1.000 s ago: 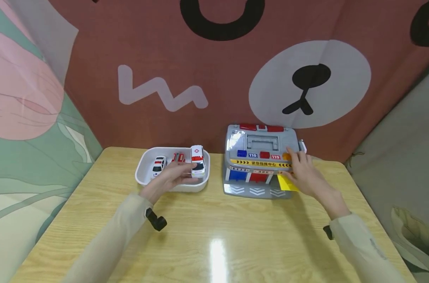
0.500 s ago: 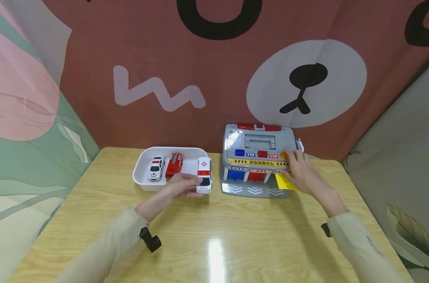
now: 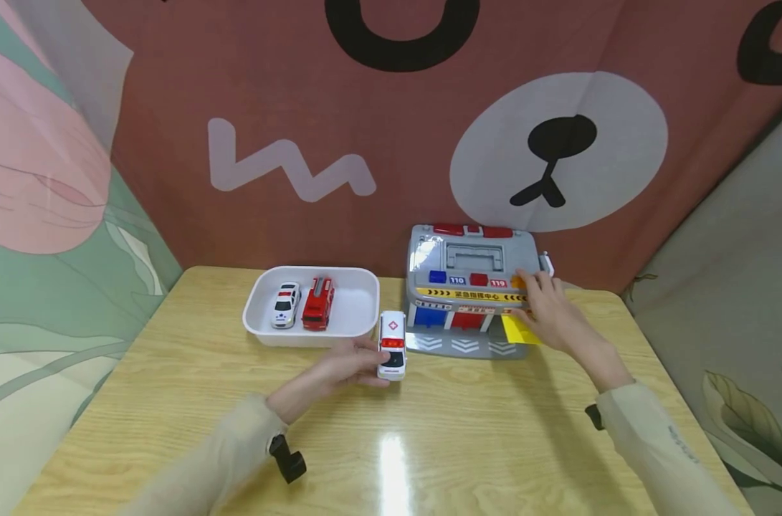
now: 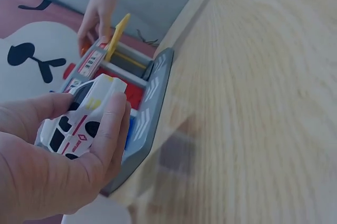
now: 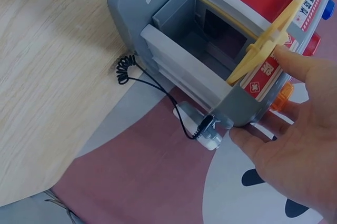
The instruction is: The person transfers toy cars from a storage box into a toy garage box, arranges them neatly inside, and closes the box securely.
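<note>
My left hand (image 3: 342, 367) grips a white toy ambulance (image 3: 393, 327) by its sides, held above the table just in front of the gap between the tray and the grey toy garage (image 3: 423, 251). In the left wrist view the ambulance (image 4: 79, 121) sits between thumb and fingers. My right hand (image 3: 554, 315) holds the garage's front right roof edge. In the right wrist view its thumb lies on the front panel and its fingers reach around the orange button (image 5: 283, 97). The yellow door (image 5: 274, 34) is raised over an open bay (image 5: 210, 32); blue and red doors are down.
A white tray (image 3: 365, 297) to the left of the garage holds a toy police car (image 3: 285, 307) and a red toy fire engine (image 3: 317, 304). A white piece on a coiled black cord (image 5: 126, 69) hangs at the garage's side. A printed curtain (image 3: 287, 229) stands behind the wooden table (image 3: 339, 444).
My left hand has lifted the ambulance out of the tray and brought it towards me and to the right. My right hand stays at the garage, with the yellow door still raised.
</note>
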`<move>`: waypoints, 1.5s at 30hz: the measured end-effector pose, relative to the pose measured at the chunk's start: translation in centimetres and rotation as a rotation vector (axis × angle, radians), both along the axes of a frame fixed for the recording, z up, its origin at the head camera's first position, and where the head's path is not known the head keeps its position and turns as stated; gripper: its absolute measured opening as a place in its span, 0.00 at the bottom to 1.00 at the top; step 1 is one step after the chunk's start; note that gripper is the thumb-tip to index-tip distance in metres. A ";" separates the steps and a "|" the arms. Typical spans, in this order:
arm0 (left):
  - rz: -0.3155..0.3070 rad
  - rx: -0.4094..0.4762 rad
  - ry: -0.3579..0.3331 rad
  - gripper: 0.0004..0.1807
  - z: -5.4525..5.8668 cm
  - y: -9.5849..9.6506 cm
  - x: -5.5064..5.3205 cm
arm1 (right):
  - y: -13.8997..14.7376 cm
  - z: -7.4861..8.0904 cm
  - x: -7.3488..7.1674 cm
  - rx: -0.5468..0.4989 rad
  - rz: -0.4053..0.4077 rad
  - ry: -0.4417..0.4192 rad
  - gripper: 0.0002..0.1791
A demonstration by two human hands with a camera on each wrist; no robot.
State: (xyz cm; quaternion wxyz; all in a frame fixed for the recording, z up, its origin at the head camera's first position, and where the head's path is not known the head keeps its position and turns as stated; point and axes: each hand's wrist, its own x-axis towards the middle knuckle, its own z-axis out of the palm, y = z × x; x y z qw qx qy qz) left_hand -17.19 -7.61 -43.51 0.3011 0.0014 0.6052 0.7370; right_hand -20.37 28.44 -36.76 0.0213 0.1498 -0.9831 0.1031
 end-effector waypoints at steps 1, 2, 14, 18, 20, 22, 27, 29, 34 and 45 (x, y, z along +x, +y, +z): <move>-0.014 0.002 0.006 0.22 -0.2 0.2 0.0 | 0.2 0.0 0.0 -0.005 0.007 0.003 0.41; -0.018 0.001 0.003 0.23 -0.4 0.5 0.0 | 0.3 0.0 0.0 -0.011 0.014 0.007 0.41; -0.006 0.032 -0.078 0.18 -2.4 6.5 0.3 | 2.0 -0.3 -0.1 -0.091 0.091 0.051 0.40; -0.017 0.050 -0.090 0.17 -2.9 8.7 0.7 | 2.5 -0.4 -0.1 -0.109 0.114 0.056 0.40; -0.018 0.062 -0.098 0.16 -3.2 9.7 0.7 | 2.7 -0.4 -0.1 -0.122 0.126 0.055 0.40; -0.022 0.074 -0.101 0.16 -3.4 10.6 0.7 | 3.0 -0.4 -0.1 -0.142 0.132 0.050 0.39; -0.024 0.083 -0.103 0.14 -3.9 12.4 0.6 | 3.6 -0.6 0.0 -0.192 0.115 0.028 0.38; -0.023 0.077 -0.107 0.13 -3.9 12.8 0.6 | 3.7 -0.7 0.0 -0.190 0.109 0.028 0.39; -0.022 0.073 -0.127 0.13 -3.8 14.1 0.4 | 3.9 -1.2 -0.1 -0.172 0.099 0.065 0.40; -0.046 0.072 -0.191 0.15 -3.7 17.3 0.2 | 4.2 -1.0 -0.1 -0.207 0.083 0.077 0.38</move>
